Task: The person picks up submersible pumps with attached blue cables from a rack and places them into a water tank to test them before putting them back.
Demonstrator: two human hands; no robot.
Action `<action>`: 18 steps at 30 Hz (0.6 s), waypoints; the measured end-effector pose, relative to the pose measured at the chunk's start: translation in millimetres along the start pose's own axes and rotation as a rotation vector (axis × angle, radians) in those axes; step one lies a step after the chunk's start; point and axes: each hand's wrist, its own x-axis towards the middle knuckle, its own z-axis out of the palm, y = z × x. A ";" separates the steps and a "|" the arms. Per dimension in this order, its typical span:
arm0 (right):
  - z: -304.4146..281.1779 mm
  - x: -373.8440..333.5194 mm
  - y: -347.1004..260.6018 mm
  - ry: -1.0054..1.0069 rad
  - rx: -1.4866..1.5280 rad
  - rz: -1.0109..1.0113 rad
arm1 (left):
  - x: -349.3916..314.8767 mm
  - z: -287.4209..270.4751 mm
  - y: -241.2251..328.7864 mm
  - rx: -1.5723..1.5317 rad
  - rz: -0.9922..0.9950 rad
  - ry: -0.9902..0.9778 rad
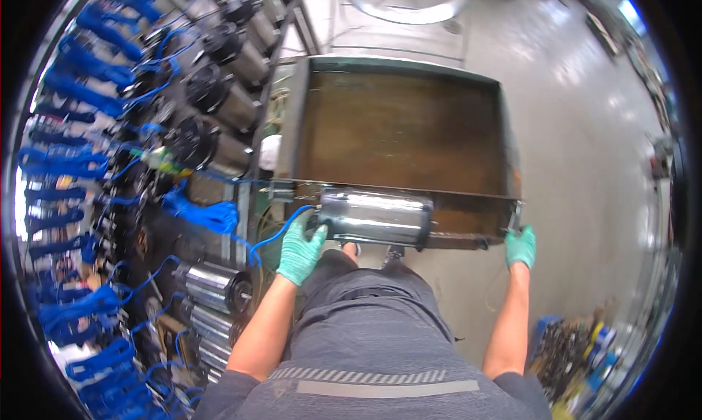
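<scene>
A shiny metal cylinder (376, 214), which looks like a motor body with dark ends, lies lengthwise along the near side of a rectangular metal tank (409, 65). My left hand (300, 250), in a green knitted glove, closes round the cylinder's dark left end, its thumb toward the metal. A blue cable (281, 233) runs off that end to the left. My right hand (521, 247), gloved the same way, grips a small metal fitting (515, 217) at the tank's near right corner; its fingertips are partly hidden. Brownish liquid (402, 131) shows inside the tank.
Racks of similar cylinders (234, 113) with bundled blue cables (102, 299) stand along the left. More cylinders (212, 285) lie at the lower left. A coiled blue cable (201, 209) sits beside the tank. Assorted parts (570, 354) are at the lower right, above grey floor (585, 201).
</scene>
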 end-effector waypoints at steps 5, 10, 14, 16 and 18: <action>-15.1 -37.6 -75.4 -0.419 0.625 -0.144 | 10.1 -91.5 -18.5 -0.122 -0.025 0.625; 6.4 -62.4 -142.3 -0.868 0.792 -0.352 | 28.6 -193.6 -110.1 -0.249 -0.399 0.977; 4.1 -66.5 -164.3 -1.026 0.765 -0.289 | 56.2 -221.3 -181.6 0.112 -0.952 0.762; 1.2 -60.2 -165.3 -1.009 0.633 -0.334 | 77.7 -213.8 -184.2 0.136 -0.912 0.807; 25.1 -41.4 -139.4 -0.925 0.578 -0.492 | 95.9 -206.2 -204.1 0.240 -0.830 0.839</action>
